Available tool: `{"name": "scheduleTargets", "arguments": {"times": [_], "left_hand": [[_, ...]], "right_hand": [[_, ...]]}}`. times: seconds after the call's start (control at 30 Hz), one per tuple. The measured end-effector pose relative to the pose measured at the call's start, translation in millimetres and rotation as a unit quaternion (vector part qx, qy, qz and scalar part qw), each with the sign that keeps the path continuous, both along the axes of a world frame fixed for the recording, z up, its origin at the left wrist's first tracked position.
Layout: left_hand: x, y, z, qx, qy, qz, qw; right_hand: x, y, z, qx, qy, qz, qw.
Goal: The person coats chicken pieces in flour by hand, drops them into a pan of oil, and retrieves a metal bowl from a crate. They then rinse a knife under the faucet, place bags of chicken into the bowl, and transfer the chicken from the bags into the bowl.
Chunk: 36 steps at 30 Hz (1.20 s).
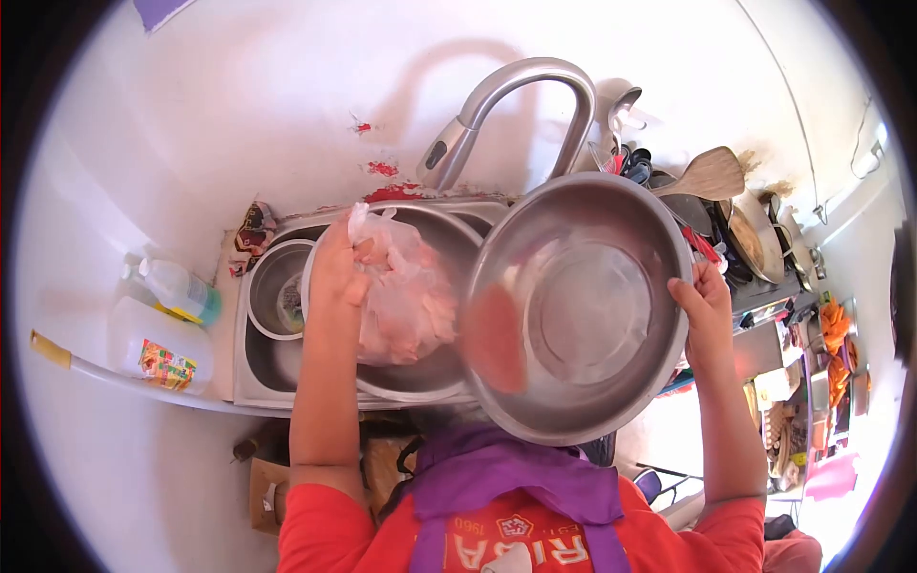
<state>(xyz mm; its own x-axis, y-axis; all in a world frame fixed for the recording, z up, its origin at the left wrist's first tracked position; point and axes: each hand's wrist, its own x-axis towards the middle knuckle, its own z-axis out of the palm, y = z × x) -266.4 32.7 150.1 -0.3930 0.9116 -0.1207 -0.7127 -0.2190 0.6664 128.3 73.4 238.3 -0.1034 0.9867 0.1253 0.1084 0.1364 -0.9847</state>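
Note:
My left hand point(338, 263) is closed on the gathered top of a translucent plastic bag point(406, 296). Its contents are pale pink lumps that look like raw meat, though the plastic blurs them. Beneath the bag, a wide metal bowl point(458, 234) sits in the sink and is partly covered. My right hand point(705, 310) grips the right rim of a large, shallow metal basin point(592, 315), thumb over the edge. The basin is tilted so that its shiny inside shows, with a reddish patch on its left side. It overlaps the right part of the sink in view.
A smaller metal pot point(263, 301) stands in the sink's left end. The faucet point(535, 72) arches above. Bottles point(181, 286) and a white jug point(158, 344) stand at left. A wooden spatula point(712, 174), other utensils and pans point(755, 239) crowd the right side behind the basin.

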Motion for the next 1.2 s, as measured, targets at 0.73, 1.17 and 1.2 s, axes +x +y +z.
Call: {"name": "scheduleTargets", "arguments": {"times": [0.73, 1.17, 1.2], "left_hand": [[10.0, 35.7, -56.8, -0.081, 0.357, -0.014, 0.931], [-36.0, -77.4, -54.6, -0.177, 0.789, 0.389, 0.442], [-64.7, -90.5, -79.6, -0.237, 0.749, 0.416, 0.458]], "right_hand": [[-181.7, 26.4, 93.1, 0.271, -0.582, 0.159, 0.750], [-149.3, 25.3, 102.8, 0.371, -0.566, 0.152, 0.721], [-144.2, 23.8, 104.8, 0.350, -0.556, 0.153, 0.738]]}}
